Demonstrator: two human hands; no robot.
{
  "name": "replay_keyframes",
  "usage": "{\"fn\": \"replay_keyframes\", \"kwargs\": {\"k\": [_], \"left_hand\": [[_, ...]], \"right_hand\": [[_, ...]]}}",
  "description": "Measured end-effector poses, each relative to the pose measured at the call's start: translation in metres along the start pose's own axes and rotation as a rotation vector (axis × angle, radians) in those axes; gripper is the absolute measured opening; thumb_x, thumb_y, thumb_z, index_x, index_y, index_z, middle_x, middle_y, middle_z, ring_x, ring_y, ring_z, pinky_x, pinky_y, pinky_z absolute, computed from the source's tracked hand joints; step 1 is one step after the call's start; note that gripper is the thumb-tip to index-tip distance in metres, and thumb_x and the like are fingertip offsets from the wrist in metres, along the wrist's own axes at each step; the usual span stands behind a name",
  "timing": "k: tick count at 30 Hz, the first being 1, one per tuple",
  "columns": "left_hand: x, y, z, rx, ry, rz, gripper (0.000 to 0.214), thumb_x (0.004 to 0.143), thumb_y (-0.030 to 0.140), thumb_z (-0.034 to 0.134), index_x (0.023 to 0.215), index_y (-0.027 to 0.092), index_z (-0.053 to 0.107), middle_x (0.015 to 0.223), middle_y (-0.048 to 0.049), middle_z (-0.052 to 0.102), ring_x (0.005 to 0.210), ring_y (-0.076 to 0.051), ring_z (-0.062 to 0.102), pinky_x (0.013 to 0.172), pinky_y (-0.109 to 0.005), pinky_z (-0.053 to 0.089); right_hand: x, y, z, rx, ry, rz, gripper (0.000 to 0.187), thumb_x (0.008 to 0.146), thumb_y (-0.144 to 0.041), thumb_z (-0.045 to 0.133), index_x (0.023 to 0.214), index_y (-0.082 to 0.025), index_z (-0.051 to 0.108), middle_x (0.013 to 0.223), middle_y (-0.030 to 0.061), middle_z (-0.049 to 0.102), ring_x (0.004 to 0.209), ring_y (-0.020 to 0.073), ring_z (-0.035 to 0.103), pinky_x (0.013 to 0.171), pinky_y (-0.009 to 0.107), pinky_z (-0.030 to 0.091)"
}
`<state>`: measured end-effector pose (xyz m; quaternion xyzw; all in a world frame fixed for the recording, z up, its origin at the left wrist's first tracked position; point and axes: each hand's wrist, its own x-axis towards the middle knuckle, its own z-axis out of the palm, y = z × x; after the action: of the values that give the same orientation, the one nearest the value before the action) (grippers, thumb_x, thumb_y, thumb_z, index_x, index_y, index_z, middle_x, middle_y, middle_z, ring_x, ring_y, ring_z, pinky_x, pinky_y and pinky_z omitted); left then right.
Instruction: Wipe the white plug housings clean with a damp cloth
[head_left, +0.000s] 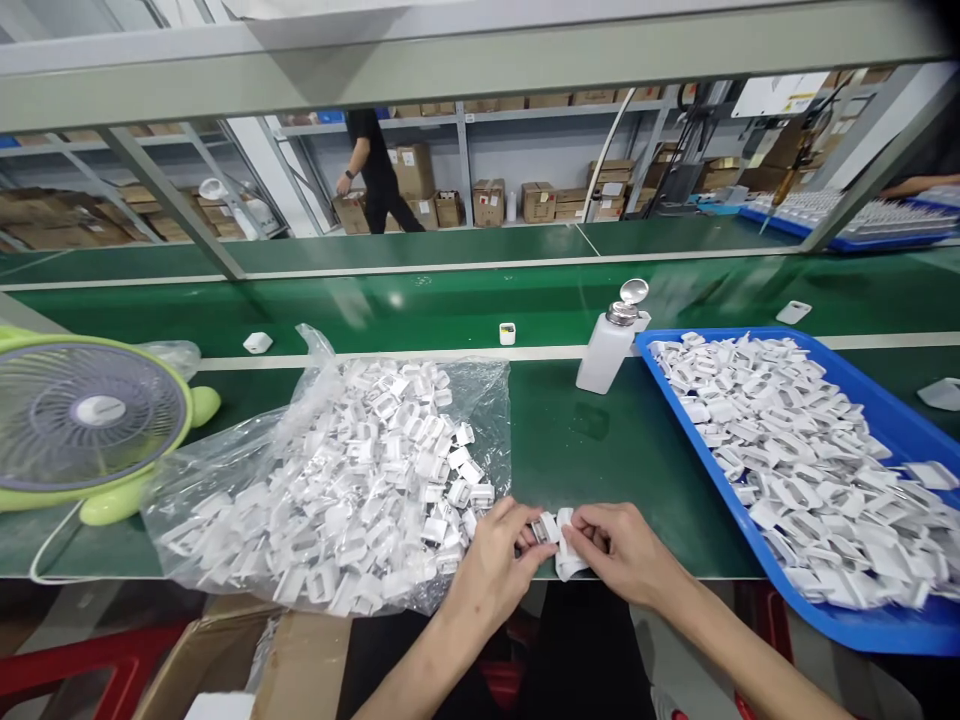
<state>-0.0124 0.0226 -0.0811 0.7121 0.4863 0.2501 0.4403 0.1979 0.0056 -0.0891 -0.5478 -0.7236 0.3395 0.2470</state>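
My left hand (499,555) pinches a small white plastic housing (547,527) with a greyish opening, just over the table's front edge. Close on its right, my right hand (619,548) has thumb and fingers closed on a crumpled white cloth (568,562). The cloth touches the housing or lies right beside it; I cannot tell which. To the left of my hands, a clear plastic bag (484,385) lies open with a heap of similar white housings (367,450). On the right, a blue tray (701,470) holds many more white parts (795,450).
A white pump bottle (604,350) with a raised metal lid stands beside the tray. At far left is a green fan (97,415). Single white pieces (508,334) lie along the green conveyor (420,300). A person (375,170) walks behind, before shelves with boxes.
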Motion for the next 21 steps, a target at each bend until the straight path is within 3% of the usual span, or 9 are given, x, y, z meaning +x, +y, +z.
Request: {"fn": "replay_keyframes", "kwargs": {"k": [5,11,15,21], "left_hand": [[0.001,0.002,0.0,0.01,0.005,0.029,0.024,0.087,0.018,0.071,0.111,0.018,0.071,0.093,-0.0007,0.057,0.079,-0.017,0.064,0.076,-0.032,0.054],[0.0,0.002,0.002,-0.016,0.02,0.005,0.026,0.086,0.02,0.071,0.113,0.018,0.071,0.095,-0.0013,0.057,0.079,-0.017,0.065,0.076,-0.032,0.055],[0.0,0.003,0.002,0.007,0.022,0.024,0.034,0.084,0.008,0.064,0.115,0.018,0.072,0.092,-0.0004,0.055,0.077,-0.016,0.065,0.077,-0.032,0.055],[0.002,0.007,0.0,0.04,0.004,0.026,0.029,0.081,0.003,0.06,0.104,0.015,0.073,0.088,-0.0004,0.052,0.077,-0.016,0.063,0.076,-0.03,0.052]], "right_hand": [[0.001,-0.003,-0.002,0.032,-0.067,-0.038,0.037,0.099,-0.04,0.053,0.067,-0.022,0.044,0.058,-0.0057,0.042,0.055,0.0121,0.042,0.058,0.028,0.027],[0.007,-0.004,-0.006,0.135,-0.051,0.074,0.039,0.099,-0.042,0.05,0.066,-0.023,0.042,0.058,-0.0044,0.044,0.053,0.0123,0.044,0.053,0.027,0.028],[0.018,-0.011,-0.009,0.287,-0.141,0.138,0.038,0.098,-0.045,0.052,0.069,-0.022,0.048,0.055,-0.0063,0.049,0.042,0.0104,0.052,0.042,0.023,0.031],[0.035,-0.012,-0.009,0.393,-0.264,0.186,0.038,0.096,-0.044,0.064,0.07,-0.017,0.059,0.061,-0.006,0.06,0.042,0.0071,0.053,0.04,0.019,0.039]]}}
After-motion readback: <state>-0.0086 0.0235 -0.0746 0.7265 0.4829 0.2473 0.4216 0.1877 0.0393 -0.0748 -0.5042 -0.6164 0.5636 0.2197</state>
